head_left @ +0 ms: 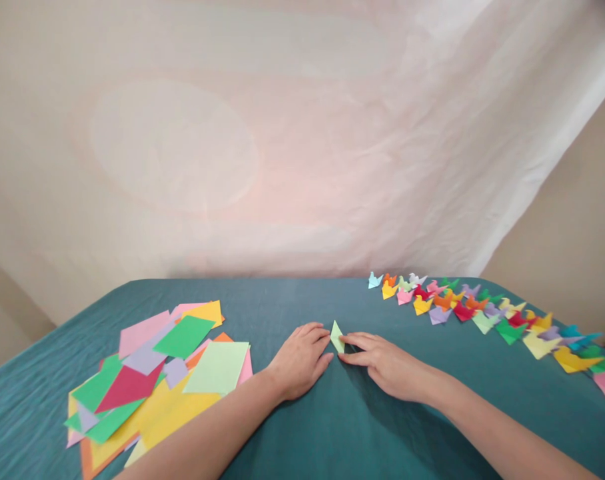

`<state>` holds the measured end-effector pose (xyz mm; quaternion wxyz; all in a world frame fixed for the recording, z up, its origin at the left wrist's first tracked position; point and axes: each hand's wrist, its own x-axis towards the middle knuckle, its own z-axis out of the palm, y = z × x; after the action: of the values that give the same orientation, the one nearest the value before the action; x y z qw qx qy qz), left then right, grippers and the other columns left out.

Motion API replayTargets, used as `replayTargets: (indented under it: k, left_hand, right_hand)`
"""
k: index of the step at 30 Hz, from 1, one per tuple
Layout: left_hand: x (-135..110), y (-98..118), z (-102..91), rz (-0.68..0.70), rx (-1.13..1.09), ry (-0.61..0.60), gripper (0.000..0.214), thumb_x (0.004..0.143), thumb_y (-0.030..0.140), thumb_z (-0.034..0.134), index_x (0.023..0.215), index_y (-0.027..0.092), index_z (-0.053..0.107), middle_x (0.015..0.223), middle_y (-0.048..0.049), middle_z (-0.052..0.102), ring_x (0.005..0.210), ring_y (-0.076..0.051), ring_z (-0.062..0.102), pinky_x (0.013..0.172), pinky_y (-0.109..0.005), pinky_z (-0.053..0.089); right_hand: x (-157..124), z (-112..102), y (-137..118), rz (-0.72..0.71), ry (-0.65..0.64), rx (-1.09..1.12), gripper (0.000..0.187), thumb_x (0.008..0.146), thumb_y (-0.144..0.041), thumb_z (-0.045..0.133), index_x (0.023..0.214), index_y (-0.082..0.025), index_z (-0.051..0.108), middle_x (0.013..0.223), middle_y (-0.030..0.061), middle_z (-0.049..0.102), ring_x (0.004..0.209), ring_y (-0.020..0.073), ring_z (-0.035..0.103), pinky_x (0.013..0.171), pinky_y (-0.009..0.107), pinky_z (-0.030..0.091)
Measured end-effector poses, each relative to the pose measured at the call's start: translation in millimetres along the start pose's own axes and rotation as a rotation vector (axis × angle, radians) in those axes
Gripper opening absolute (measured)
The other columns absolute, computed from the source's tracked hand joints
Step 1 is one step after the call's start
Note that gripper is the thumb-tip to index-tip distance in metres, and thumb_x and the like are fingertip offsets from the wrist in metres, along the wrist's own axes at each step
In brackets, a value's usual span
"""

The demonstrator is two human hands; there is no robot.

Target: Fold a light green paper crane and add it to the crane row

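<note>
A small light green paper (pixel 337 336), folded into a narrow diamond, lies on the table between my two hands. My right hand (pixel 393 365) reaches it from the right, with the index finger and thumb on its right edge and lower part. On the other side rests my left hand (pixel 302 359), palm down, its fingers stretched out and the thumb apart. Its fingertips come right up to the paper's left edge; whether they press on it is hard to see.
Loose coloured paper sheets (pixel 175 393) form a spread-out pile on the left, partly behind my left forearm. Several folded paper birds (pixel 484 322) stand in slanting rows on the right. A dark green cloth (pixel 282 303) covers the table, and a pale curtain (pixel 302 147) hangs behind.
</note>
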<state>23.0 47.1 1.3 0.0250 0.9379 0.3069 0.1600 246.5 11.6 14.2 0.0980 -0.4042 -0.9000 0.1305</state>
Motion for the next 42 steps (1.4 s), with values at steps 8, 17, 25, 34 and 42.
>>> replayTargets:
  k: [8, 17, 25, 34, 42]
  left_hand:
    - [1, 3, -1.6, -0.008, 0.020, 0.019, 0.035, 0.093, 0.033, 0.036, 0.122, 0.017, 0.049, 0.122, -0.0077, 0.054, 0.120, -0.022, 0.041, 0.103, -0.040, 0.032]
    - [1, 4, -1.2, -0.034, 0.020, 0.026, 0.035, 0.093, 0.034, 0.036, 0.120, 0.018, 0.051, 0.120, -0.0078, 0.056, 0.118, -0.022, 0.043, 0.102, -0.040, 0.033]
    - [0, 2, -0.8, -0.012, 0.015, 0.020, 0.034, 0.093, 0.033, 0.035, 0.120, 0.018, 0.051, 0.120, -0.0076, 0.055, 0.118, -0.022, 0.043, 0.102, -0.040, 0.032]
    - [0, 3, -2.1, -0.006, 0.009, 0.027, 0.035, 0.093, 0.034, 0.036, 0.121, 0.018, 0.049, 0.121, -0.0084, 0.055, 0.119, -0.021, 0.043, 0.102, -0.040, 0.032]
    - [1, 4, -3.6, -0.021, 0.002, 0.018, 0.034, 0.093, 0.034, 0.036, 0.121, 0.018, 0.049, 0.121, -0.0083, 0.054, 0.118, -0.021, 0.044, 0.102, -0.040, 0.033]
  right_hand:
    - [-1, -2, -1, -0.034, 0.014, -0.041, 0.067, 0.066, 0.002, 0.037, 0.124, -0.028, 0.054, 0.137, 0.0041, 0.044, 0.124, 0.0220, 0.039, 0.101, 0.043, 0.034]
    - [-3, -1, 0, -0.064, 0.022, -0.108, 0.067, 0.067, 0.001, 0.040, 0.128, -0.027, 0.050, 0.136, 0.0046, 0.044, 0.123, 0.0225, 0.039, 0.101, 0.043, 0.033]
    - [-3, 3, 2, -0.067, 0.055, -0.089, 0.067, 0.068, 0.000, 0.041, 0.127, -0.029, 0.050, 0.135, 0.0030, 0.046, 0.122, 0.0224, 0.040, 0.100, 0.043, 0.033]
    - [0, 12, 8, -0.079, 0.140, -0.077, 0.059, 0.072, -0.001, 0.040, 0.122, -0.030, 0.055, 0.128, 0.0032, 0.053, 0.117, 0.0211, 0.043, 0.097, 0.042, 0.035]
    - [-2, 12, 5, -0.073, 0.149, -0.094, 0.058, 0.073, -0.002, 0.040, 0.123, -0.029, 0.054, 0.128, 0.0036, 0.052, 0.117, 0.0211, 0.042, 0.097, 0.042, 0.034]
